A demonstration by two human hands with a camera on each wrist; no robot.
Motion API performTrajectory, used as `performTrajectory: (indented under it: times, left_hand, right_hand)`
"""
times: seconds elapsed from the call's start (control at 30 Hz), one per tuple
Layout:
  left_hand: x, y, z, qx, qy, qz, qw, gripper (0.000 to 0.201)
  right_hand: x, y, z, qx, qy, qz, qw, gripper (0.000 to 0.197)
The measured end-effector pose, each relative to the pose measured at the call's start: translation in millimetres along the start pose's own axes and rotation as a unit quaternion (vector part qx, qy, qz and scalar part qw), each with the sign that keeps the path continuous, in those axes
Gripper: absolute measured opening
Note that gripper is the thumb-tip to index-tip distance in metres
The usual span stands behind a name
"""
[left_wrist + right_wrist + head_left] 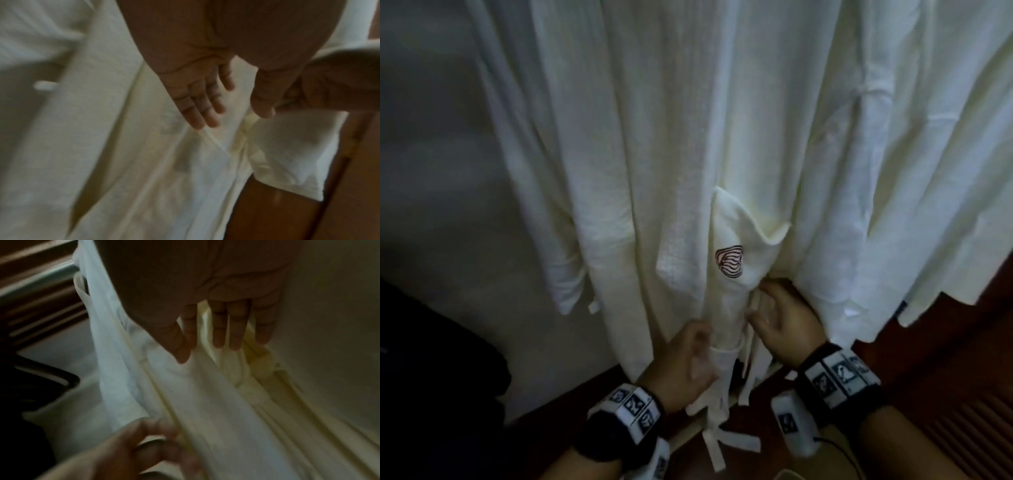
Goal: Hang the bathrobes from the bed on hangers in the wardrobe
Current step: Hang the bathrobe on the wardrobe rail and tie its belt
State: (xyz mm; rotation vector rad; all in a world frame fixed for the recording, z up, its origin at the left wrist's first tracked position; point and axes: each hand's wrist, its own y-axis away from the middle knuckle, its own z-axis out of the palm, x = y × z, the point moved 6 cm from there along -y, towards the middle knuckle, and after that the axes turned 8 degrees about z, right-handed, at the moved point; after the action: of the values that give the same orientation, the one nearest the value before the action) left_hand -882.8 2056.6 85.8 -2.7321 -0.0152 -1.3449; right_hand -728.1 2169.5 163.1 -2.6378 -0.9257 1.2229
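Bathrobes (688, 137) of pale cream cloth hang side by side in the wardrobe, their hems falling close to the dark wooden floor (945, 359), as a person tidies the front of the middle one. The hangers themselves lie above the frame and cannot be seen. The left hand (688, 359) rests against the cloth just below the pocket (739, 246), which carries a small reddish emblem (729, 262); the left wrist view shows its fingers (201, 104) straight and close together, holding nothing, apparently steadying the panel so that it hangs flat. The right hand (780, 322) reaches into the fold beside the pocket, where the two front edges meet; its fingers (226, 324) are spread and fairly straight, with creamy folds of cloth showing between them, and no firm grip is evident. Loose belt ends (722, 435) dangle below both hands, near the floor, probably the reason for the attention here: the front looks to be in the course of being closed or straightened. The hanging appears largely done, with neatening as the remaining work. A dark object (431, 377) stands at the left.
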Motion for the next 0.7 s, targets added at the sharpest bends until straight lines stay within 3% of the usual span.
performTrajectory:
  times: [0.07,0.13,0.17,0.23,0.27,0.33,0.43,0.53,0.63,0.7]
  left_hand:
    - [13.7,-18.6,11.2,0.019,-0.029,-0.017,0.999,0.111]
    - [14.6,-33.6,4.7,0.108,-0.074,-0.051,0.99,0.128]
    - [15.5,-38.2,-4.3,0.179,-0.048,-0.05,0.981,0.119]
    - [7.9,-45.1,-22.7,0.273,0.035,-0.026,0.961,0.076]
    - [3.2,-47.7,-28.4,0.275,0.05,-0.028,0.96,0.06]
    - [-12.0,-48.3,-34.3,0.247,0.058,-0.037,0.967,0.05]
    - [-25.4,-41.3,-41.3,0.23,0.077,-0.038,0.969,0.039]
    - [-35.7,-35.7,-46.3,0.224,0.053,-0.051,0.972,0.032]
    - [-38.3,-30.0,-50.2,0.227,0.026,-0.054,0.972,0.026]
    - [-36.7,-26.8,-52.2,0.233,0.028,-0.05,0.971,0.024]
  right_hand:
    - [-22.2,-0.3,-2.0,-0.12,-0.067,-0.031,0.99,0.033]
    - [-31.9,0.9,-1.0,-0.209,-0.149,-0.004,0.967,0.027]
    - [-30.2,-1.8,-2.9,-0.197,-0.159,0.017,0.967,0.028]
    - [-13.7,-11.6,-3.1,-0.13,-0.12,0.066,0.982,0.024]
    - [-3.0,-15.5,1.0,-0.11,-0.086,0.092,0.986,0.02]
    - [19.2,-19.1,21.4,-0.132,-0.014,0.149,0.98,0.024]
    - [43.1,-10.7,63.9,-0.23,0.043,0.218,0.948,0.049]
    - [53.3,-1.4,97.8,-0.263,0.081,0.232,0.933,0.072]
    - [52.9,5.3,118.5,-0.24,0.02,0.241,0.94,0.088]
    - [51.6,14.1,130.0,-0.221,-0.045,0.277,0.934,0.088]
